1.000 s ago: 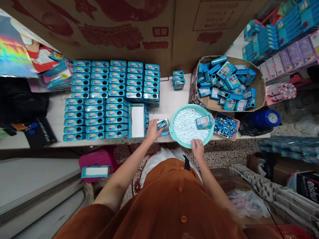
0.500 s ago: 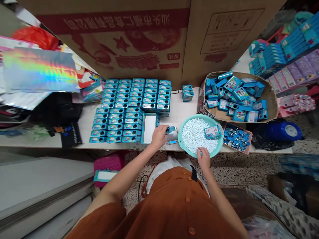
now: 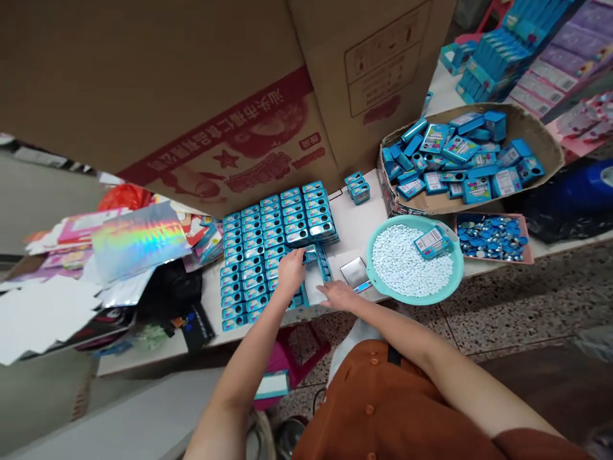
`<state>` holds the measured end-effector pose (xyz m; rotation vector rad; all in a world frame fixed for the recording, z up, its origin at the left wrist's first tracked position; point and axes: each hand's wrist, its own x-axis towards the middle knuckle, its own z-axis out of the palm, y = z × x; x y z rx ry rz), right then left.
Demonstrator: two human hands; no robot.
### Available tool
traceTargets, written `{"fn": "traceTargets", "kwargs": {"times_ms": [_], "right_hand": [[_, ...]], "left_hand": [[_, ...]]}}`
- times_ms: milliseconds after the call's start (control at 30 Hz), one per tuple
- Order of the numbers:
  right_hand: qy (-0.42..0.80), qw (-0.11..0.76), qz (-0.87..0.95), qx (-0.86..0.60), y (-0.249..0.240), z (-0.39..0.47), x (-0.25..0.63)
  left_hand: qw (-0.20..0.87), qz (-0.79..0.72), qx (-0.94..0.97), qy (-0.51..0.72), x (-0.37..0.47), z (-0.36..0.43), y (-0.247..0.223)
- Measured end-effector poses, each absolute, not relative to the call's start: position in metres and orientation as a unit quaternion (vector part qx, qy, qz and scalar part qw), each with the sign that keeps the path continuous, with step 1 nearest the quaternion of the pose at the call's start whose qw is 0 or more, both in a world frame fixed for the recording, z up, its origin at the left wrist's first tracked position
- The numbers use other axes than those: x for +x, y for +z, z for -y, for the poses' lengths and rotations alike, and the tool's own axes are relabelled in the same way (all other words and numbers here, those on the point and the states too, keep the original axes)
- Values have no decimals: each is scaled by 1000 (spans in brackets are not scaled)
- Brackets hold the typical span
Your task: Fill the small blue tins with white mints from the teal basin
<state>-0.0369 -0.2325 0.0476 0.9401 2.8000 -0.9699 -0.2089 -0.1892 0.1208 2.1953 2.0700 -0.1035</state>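
My left hand (image 3: 291, 276) is closed on a small blue tin (image 3: 311, 253) at the far end of an open display tray (image 3: 313, 295) with a white inside and blue edges. Beside the tray's near right corner is my right hand (image 3: 339, 296), its fingers stretched toward the tray and nothing visible in them. Rows of filled trays of blue tins (image 3: 253, 259) stand to the left and behind. A small digital scale (image 3: 355, 273) lies just right of the tray. Further right, a turquoise bowl (image 3: 374, 281) holds white candies (image 3: 407, 262) with a blue tin (image 3: 431, 243) lying on them.
A cardboard box (image 3: 550, 153) full of loose blue tins stands at the back right. Before it is a pink tray (image 3: 529, 249) of blue and silver round caps. A large carton (image 3: 215, 96) walls off the back. Papers and a holographic sheet (image 3: 141, 243) cover the left end.
My left hand has moved from beside the scale to the display tray with a small tin. My right hand has left the candy bowl and come to the tray. The view has turned.
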Motion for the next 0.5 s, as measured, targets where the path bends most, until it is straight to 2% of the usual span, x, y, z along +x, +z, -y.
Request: {"fn": "traceTargets", "kwargs": {"times_ms": [100,267,500], "right_hand": [[-303,40,-893,329,43,234,-47],[-299,32,-894,332,38,237,-46],[-284,27,-895,343,35,236,-50]], "left_hand": [[46,-677,733,-54,-213,184,112],[9,-645,760,-73,-226,171,105],[17,-623,777,-85,-232,160,95]]}}
